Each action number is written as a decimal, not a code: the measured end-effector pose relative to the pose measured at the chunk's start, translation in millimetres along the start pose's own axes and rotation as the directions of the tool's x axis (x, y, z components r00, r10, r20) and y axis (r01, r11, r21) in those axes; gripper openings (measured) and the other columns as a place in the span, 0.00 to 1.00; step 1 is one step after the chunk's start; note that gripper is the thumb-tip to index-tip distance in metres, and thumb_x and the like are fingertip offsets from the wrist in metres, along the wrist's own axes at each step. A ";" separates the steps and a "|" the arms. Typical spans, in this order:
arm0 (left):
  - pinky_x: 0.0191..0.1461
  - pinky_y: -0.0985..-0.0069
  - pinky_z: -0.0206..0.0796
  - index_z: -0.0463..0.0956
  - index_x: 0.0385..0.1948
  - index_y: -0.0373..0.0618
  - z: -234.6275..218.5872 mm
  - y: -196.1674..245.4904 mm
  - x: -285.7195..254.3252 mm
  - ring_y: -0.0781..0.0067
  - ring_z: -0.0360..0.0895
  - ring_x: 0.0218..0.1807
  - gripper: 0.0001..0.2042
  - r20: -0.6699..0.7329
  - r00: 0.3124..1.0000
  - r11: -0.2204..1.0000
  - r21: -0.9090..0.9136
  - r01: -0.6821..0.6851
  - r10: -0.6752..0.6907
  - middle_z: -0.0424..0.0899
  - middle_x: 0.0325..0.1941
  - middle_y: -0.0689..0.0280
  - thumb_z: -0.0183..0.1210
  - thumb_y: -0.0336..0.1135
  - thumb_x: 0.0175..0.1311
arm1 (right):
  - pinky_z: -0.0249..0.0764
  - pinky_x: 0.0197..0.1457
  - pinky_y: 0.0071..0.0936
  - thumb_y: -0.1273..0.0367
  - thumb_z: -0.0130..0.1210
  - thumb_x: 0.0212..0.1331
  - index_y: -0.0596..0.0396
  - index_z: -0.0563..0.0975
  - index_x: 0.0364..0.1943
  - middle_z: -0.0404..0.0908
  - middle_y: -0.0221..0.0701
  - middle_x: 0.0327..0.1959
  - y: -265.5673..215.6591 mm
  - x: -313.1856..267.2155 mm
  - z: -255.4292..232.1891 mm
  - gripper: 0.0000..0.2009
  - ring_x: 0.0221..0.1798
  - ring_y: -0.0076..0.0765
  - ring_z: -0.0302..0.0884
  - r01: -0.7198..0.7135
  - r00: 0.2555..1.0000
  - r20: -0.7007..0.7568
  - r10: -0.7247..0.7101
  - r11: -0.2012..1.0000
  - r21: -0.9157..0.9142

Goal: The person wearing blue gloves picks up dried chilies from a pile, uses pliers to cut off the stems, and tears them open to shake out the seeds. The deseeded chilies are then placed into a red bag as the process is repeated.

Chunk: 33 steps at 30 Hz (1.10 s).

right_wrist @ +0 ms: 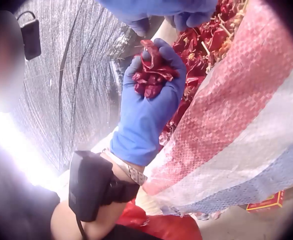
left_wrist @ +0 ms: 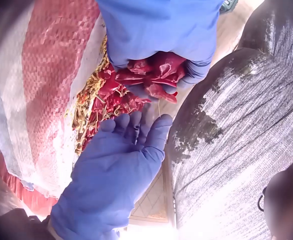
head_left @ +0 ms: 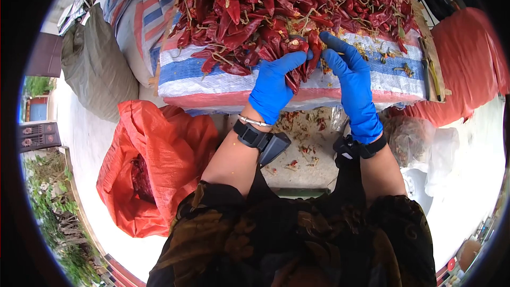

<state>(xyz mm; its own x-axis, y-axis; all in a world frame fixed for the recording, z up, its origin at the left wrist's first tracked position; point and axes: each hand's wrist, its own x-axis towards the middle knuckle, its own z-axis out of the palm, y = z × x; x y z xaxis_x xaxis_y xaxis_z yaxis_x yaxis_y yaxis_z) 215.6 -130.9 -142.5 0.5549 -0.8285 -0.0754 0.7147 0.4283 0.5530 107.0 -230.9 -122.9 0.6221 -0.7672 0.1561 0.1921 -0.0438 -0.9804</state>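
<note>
My left hand (head_left: 276, 82), in a blue glove, grips a small bunch of dried red chilies (left_wrist: 156, 72) at the near edge of a chili pile (head_left: 234, 16). In the right wrist view the bunch lies in the palm, fingers curled round it. My right hand (head_left: 353, 87), also gloved in blue, is held just to the right of the bunch, thumb and forefinger stretched toward it with a gap between them. The left wrist view shows its fingers loosely bent and a thin stem (left_wrist: 159, 107) close by the thumb tip.
The pile lies on a striped woven sheet (head_left: 212, 87) over a raised surface. An orange-red sack (head_left: 186, 133) stands open at the left, a grey-green sack (head_left: 95, 64) behind it. A red sack (head_left: 467, 69) is on the right. Chili scraps (head_left: 297, 127) litter the floor.
</note>
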 end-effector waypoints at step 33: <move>0.42 0.78 0.70 0.74 0.35 0.36 4.7 3.9 -19.3 0.73 0.77 0.36 0.09 -0.010 0.994 0.964 0.243 -0.105 0.111 0.79 0.35 0.62 0.55 0.22 0.50 | 0.63 0.58 0.33 0.71 0.58 0.45 0.49 0.73 0.48 0.61 0.44 0.58 25.1 16.9 -40.7 0.21 0.58 0.47 0.62 0.344 0.883 0.079 -0.462 0.524 -0.779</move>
<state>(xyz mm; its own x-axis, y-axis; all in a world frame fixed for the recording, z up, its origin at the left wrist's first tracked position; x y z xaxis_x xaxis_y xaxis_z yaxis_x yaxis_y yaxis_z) 205.7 -114.9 -135.0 0.6349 -0.7723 -0.0222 0.5272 0.4121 0.7431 91.4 -271.0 -149.7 0.5202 -0.6071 0.6007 -0.2773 -0.7853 -0.5535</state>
